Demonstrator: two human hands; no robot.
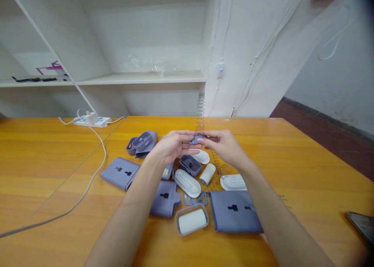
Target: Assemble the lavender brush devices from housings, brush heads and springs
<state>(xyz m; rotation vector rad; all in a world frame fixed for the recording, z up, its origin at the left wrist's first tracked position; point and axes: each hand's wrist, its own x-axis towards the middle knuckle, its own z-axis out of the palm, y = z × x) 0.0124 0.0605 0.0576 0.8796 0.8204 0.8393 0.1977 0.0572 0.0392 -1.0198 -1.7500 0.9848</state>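
Both my hands meet above the middle of the table, pinching a small flat grey-purple plastic piece [196, 139] with a ring shape. My left hand [173, 145] grips its left side, and my right hand [223, 144] has its right edge between thumb and fingers. A thin wire coil spring [200, 109] stretches upward just behind the piece; whether it is attached, I cannot tell. Below lie a white oval ribbed part [187, 183], a grey-purple oval cup [190, 165], a white cylinder [208, 174] and a flat piece with oval cutouts [195, 199].
Grey-purple panels with black slots [120, 172] [235, 211] lie left and right. A clear tray [192, 219] holds a white block. Oval rings [142, 141] sit at the left back. A power strip [92, 121] trails a cable [101, 167]. A phone [360, 225] rests at right.
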